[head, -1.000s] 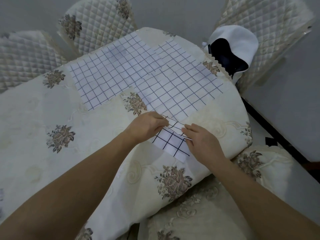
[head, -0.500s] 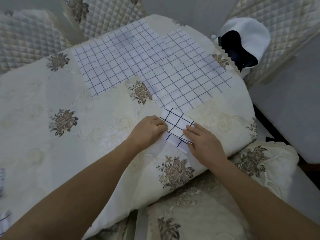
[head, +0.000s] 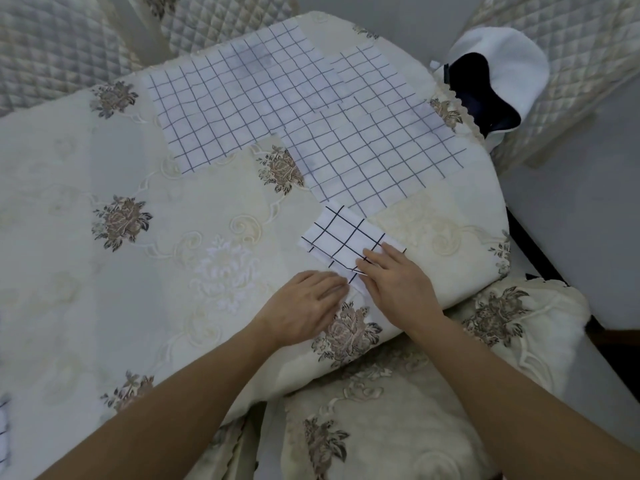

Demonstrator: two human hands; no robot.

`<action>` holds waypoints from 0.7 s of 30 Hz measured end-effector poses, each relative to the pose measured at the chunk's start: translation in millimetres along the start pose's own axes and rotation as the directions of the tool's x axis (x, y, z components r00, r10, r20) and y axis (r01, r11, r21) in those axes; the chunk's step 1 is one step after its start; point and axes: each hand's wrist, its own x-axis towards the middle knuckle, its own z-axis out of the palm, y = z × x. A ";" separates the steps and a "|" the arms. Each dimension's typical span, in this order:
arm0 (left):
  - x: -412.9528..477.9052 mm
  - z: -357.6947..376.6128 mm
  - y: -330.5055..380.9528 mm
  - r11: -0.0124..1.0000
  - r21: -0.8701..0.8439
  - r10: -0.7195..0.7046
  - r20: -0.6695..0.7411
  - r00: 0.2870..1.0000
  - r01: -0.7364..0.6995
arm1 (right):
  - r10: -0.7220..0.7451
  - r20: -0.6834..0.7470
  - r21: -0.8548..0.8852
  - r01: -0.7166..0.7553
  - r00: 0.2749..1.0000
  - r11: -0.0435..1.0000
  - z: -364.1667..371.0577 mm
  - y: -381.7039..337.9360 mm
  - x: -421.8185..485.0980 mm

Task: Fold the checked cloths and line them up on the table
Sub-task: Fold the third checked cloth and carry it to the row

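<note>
Surface (head: 86,237) draped in cream floral-embroidered tablecloth (head: 145,327). Small rectangular folded checked cloth (head: 346,242) lies near its right edge; right hand (head: 398,285) presses it, left hand (head: 304,306) touches its corner, both grips apart, fingers straight.

Cream floral tablecloth (head: 138,271), quilted chair backs (head: 52,46), floral seat cushion (head: 381,431), grey floor (head: 571,209)

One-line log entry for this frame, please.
step: folding | left hand: flat, fingertips at near edge of folded cloth | right hand: flat, pressing folded cloth | unfolded cloths: spread flat beyond
</note>
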 end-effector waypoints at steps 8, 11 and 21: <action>-7.8 7.3 2.4 0.990 0.056 -0.134 0.142 0.981 0.127 | -0.007 0.057 -0.052 0.010 0.998 0.999 4.2 -8.1 -2.1; -9.9 9.9 5.5 0.984 0.055 -0.177 0.181 0.967 0.170 | -0.022 0.090 -0.069 0.028 0.996 0.997 4.7 -9.3 -3.1; -7.6 4.1 4.4 0.985 0.076 -0.169 0.184 0.968 0.157 | -0.017 0.173 -0.084 0.032 0.985 0.996 7.8 -5.7 -8.1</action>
